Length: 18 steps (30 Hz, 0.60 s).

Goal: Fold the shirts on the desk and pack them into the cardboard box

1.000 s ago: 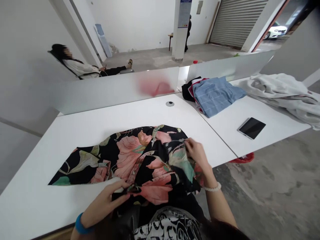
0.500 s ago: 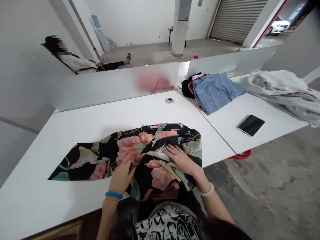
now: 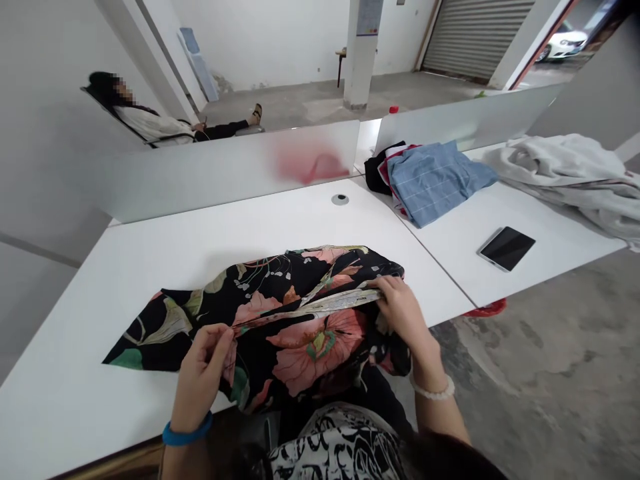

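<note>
A black garment with large pink flowers and green leaves (image 3: 320,347) is spread across the near part of the white table, its lower side hanging over the front edge. My left hand (image 3: 207,360), with a blue band at the wrist, pinches the fabric at the left end of a pale edge strip. At the strip's right end, my right hand (image 3: 403,310), wearing a white beaded bracelet, grips the cloth between thumb and fingers. Between the two hands the strip runs nearly straight. Bunched fabric hangs below my right hand. The garment's exact kind is unclear.
On the white table (image 3: 165,243), a folded blue checked cloth (image 3: 435,180) lies over darker clothes at the back right. Beyond it is a heap of white cloth (image 3: 570,163). A phone or tablet (image 3: 507,249) rests nearby. A frosted divider (image 3: 225,167) borders the back; a person (image 3: 150,123) reclines behind it.
Both hands have moved apart, left hand leftward and right hand rightward. The flat right hand has closed on the fabric, and the pale strip is now drawn out between them.
</note>
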{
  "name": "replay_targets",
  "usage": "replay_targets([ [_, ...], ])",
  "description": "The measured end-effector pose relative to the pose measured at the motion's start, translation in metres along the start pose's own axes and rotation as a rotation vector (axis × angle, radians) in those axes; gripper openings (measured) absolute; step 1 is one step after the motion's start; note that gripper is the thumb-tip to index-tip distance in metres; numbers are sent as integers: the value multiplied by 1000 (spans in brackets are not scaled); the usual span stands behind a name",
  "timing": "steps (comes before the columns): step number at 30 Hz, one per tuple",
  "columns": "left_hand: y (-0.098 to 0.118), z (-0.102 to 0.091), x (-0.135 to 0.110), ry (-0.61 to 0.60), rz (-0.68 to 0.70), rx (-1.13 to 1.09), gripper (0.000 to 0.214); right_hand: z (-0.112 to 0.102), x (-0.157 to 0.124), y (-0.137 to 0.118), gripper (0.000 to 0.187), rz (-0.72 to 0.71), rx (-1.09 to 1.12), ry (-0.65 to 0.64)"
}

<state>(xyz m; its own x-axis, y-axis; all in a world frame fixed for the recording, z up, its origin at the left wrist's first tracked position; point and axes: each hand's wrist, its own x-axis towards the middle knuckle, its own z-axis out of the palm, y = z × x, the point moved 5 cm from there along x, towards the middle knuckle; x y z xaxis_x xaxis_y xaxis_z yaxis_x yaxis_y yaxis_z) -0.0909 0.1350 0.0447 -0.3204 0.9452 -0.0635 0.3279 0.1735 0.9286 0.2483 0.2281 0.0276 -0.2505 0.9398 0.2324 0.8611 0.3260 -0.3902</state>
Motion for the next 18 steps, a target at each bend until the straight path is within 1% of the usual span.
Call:
replay_targets([
  [2,2,-2,2,10,5,26,36,-17,-2,15,34,60,84,110],
  [4,-2,-4,5,9,14,75,37,-32,-5,31,35,124,125,217],
  [5,-5,-5,6,10,19,100,38,-37,-6,39,36,151,142,250],
  [7,-12,-8,8,16,28,144,37,-44,-8,55,39,221,168,275],
  [9,-18,-10,9,22,39,173,37,-49,-7,66,41,334,114,295],
  [10,-18,-9,9,20,45,181,36,-51,-6,67,42,365,60,293],
  [11,-16,-6,9,17,54,184,35,-51,-3,62,43,349,12,272],
  [12,-11,0,9,8,69,184,34,-49,1,51,45,276,-11,226],
  [13,-4,8,8,-9,91,184,33,-43,6,33,48,149,3,157],
  [16,25,48,4,-111,214,179,28,-13,11,-45,62,-346,199,-115],
  [17,35,62,2,-154,261,183,25,-1,10,-71,63,-475,268,-201],
  [18,43,74,0,-188,305,189,24,12,8,-92,60,-564,316,-272],
])
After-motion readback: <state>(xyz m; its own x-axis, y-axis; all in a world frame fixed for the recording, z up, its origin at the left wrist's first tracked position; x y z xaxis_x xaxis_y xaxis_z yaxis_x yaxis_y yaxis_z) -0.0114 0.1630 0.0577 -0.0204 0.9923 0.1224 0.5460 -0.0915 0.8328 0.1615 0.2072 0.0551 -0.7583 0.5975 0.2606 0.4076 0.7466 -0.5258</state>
